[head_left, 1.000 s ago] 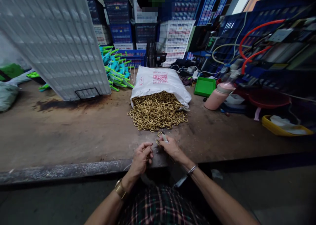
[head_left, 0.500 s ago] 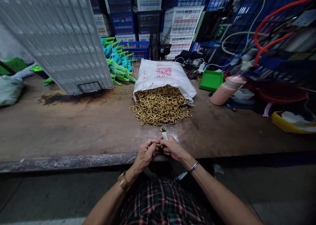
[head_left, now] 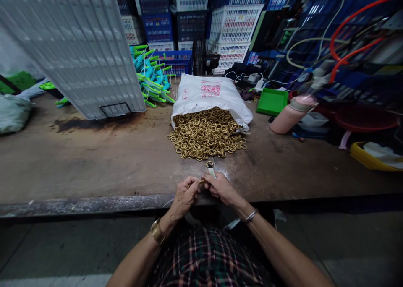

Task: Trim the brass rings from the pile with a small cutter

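Note:
Close to the table's front edge, my left hand [head_left: 185, 196] pinches a brass-coloured ring [head_left: 201, 182] between thumb and fingers. My right hand [head_left: 223, 189] meets it there, its fingertips at the same ring. Out of the right hand's grip sticks a pale, flat tool [head_left: 212, 172] with a dark tip; its kind I cannot make out. Just at that tip is a single loose ring [head_left: 209, 163]. Beyond both hands, a heap of brass-coloured rings [head_left: 204, 136] spills from the mouth of a white sack [head_left: 192, 90] with red print.
A tall translucent ribbed panel [head_left: 91, 60] stands on the table [head_left: 94, 161] at left, by green and blue plastic pieces [head_left: 154, 85]. At right are a green tray [head_left: 272, 101], a tilted pink bottle [head_left: 291, 115] and a yellow tray [head_left: 365, 157]. Stacked crates [head_left: 234, 24] rise behind.
Both hands stay together at the same spot. The ring between them has turned slightly, its right side tilting upward. The view has shifted a little.

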`<state>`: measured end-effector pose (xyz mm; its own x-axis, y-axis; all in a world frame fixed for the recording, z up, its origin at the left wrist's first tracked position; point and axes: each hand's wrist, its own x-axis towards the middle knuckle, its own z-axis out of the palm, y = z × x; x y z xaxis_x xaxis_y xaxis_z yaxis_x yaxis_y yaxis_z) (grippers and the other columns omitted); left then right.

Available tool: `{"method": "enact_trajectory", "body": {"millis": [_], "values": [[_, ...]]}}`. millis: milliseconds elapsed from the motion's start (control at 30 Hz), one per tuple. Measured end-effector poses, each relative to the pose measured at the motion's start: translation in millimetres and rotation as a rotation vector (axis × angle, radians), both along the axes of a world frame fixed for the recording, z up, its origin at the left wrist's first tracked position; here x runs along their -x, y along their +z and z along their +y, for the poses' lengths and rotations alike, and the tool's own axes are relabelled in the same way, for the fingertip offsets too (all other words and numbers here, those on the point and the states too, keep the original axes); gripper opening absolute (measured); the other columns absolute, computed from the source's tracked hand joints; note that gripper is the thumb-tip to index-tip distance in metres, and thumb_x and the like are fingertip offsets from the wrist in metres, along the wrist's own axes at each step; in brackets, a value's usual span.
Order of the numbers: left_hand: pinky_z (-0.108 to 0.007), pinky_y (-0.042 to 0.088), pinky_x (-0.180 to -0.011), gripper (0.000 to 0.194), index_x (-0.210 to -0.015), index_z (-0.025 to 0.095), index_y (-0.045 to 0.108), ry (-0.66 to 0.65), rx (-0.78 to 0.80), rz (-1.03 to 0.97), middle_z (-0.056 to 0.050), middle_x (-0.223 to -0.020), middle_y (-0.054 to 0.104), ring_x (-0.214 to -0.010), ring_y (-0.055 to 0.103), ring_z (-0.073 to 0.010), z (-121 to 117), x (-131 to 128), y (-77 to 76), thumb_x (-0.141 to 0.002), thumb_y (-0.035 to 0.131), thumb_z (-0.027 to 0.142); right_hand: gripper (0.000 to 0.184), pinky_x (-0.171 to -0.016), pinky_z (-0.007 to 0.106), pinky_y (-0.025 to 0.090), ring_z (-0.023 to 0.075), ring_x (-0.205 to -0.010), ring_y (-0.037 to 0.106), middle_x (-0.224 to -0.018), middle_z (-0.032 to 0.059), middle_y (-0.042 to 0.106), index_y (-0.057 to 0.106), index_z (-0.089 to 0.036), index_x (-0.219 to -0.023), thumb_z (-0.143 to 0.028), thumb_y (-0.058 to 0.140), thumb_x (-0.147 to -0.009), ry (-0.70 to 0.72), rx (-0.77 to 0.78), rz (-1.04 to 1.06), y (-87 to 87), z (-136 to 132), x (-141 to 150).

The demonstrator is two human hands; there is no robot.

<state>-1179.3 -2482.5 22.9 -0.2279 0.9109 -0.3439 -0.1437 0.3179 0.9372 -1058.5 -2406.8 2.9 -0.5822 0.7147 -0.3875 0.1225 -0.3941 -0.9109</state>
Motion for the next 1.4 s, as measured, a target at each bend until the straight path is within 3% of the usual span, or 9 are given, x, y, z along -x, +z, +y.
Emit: {"method": "enact_trajectory", "body": {"millis": [100, 167, 400, 533, 633, 733, 833, 1267, 1400], "values": [[-0.017, 0.026, -0.039, 0.036, -0.071, 0.015, 0.053, 0.030, -0.005, 0.024, 0.005, -0.053, 0.048, -0.041, 0.037, -0.0046, 0.4, -0.9, -0.8, -0.069, 0.060, 0.050, 0.026, -0.043, 0.018, 0.028, 0.0057, -0.046, 0.036, -0.055, -0.0052, 0.046, 0.049, -0.018, -0.067, -0.043, 0.051, -0.073, 0.011, -0.310, -0.080, 2.1, -0.9, 1.4], [-0.016, 0.027, -0.040, 0.036, -0.072, 0.015, 0.053, 0.021, -0.006, 0.024, 0.004, -0.054, 0.048, -0.042, 0.038, -0.0045, 0.0, -1.5, -1.2, -0.070, 0.059, 0.050, 0.026, -0.048, 0.018, 0.031, 0.0074, -0.052, 0.038, -0.056, -0.0047, 0.046, 0.049, -0.018, -0.064, -0.041, 0.050, -0.073, 0.011, -0.409, -0.108, 3.6, -2.1, 2.3], [-0.015, 0.028, -0.039, 0.035, -0.077, 0.016, 0.051, -0.106, 0.000, -0.027, 0.004, -0.056, 0.049, -0.042, 0.040, -0.0048, -4.8, -1.6, -1.0, -0.074, 0.054, 0.051, 0.019, -0.048, 0.019, 0.030, 0.0083, -0.050, 0.038, -0.053, -0.0053, 0.046, 0.048, -0.018, -0.063, -0.034, 0.046, -0.074, 0.015, -0.372, -0.148, 10.3, -4.4, 3.7], [-0.015, 0.026, -0.039, 0.036, -0.077, 0.016, 0.050, -0.064, 0.008, -0.143, 0.004, -0.059, 0.049, -0.042, 0.039, -0.0038, -6.5, -3.5, 0.9, -0.073, 0.057, 0.050, 0.022, -0.051, 0.020, 0.032, 0.0096, -0.052, 0.042, -0.055, -0.0036, 0.049, 0.049, -0.018, -0.063, -0.033, 0.041, -0.078, 0.016, -0.414, -0.166, 6.2, -1.4, 1.9], [-0.015, 0.025, -0.038, 0.036, -0.077, 0.016, 0.049, 0.002, -0.002, -0.201, 0.004, -0.060, 0.049, -0.042, 0.039, -0.0034, -6.4, -4.8, 0.7, -0.071, 0.059, 0.050, 0.021, -0.052, 0.022, 0.030, 0.0109, -0.052, 0.042, -0.055, -0.0021, 0.048, 0.046, -0.019, -0.063, -0.030, 0.038, -0.080, 0.001, -0.613, -0.304, -0.2, -1.9, -1.7], [-0.015, 0.026, -0.037, 0.035, -0.079, 0.016, 0.049, 0.037, -0.015, -0.197, 0.004, -0.061, 0.050, -0.043, 0.040, -0.0035, -5.9, -4.3, -2.1, -0.072, 0.059, 0.049, 0.013, -0.053, 0.023, 0.027, 0.0116, -0.053, 0.043, -0.058, -0.0011, 0.050, 0.049, -0.020, -0.068, -0.020, 0.039, -0.077, 0.144, -0.871, -0.465, -3.9, -6.6, -6.2], [-0.014, 0.027, -0.038, 0.033, -0.081, 0.016, 0.049, 0.043, -0.025, -0.173, 0.003, -0.063, 0.051, -0.044, 0.041, -0.0037, -5.6, -3.1, -4.2, -0.074, 0.057, 0.047, 0.016, -0.056, 0.024, 0.027, 0.0130, -0.059, 0.048, -0.067, 0.0008, 0.057, 0.053, -0.020, -0.080, -0.013, 0.040, -0.073, 0.270, -0.997, -0.567, -4.1, -11.4, -8.4], [-0.015, 0.029, -0.040, 0.035, -0.073, 0.016, 0.048, 0.037, -0.043, 0.007, 0.004, -0.056, 0.049, -0.043, 0.041, -0.0043, -9.3, -5.5, 4.7, -0.074, 0.055, 0.050, 0.029, -0.058, 0.025, 0.028, 0.0160, -0.066, 0.054, -0.075, 0.0043, 0.062, 0.054, -0.018, -0.099, -0.014, 0.039, -0.075, 0.405, -1.030, -0.717, -2.9, -7.2, -8.0], [-0.015, 0.029, -0.038, 0.032, -0.076, 0.016, 0.049, -0.059, -0.052, -0.115, 0.004, -0.056, 0.050, -0.042, 0.041, -0.0044, -13.5, -10.0, 11.5, -0.077, 0.055, 0.047, 0.029, -0.057, 0.025, 0.027, 0.0160, -0.067, 0.055, -0.078, 0.0061, 0.063, 0.052, -0.016, -0.104, -0.014, 0.037, -0.079, 0.279, -1.022, -0.868, -6.5, 14.6, -13.1]]}}
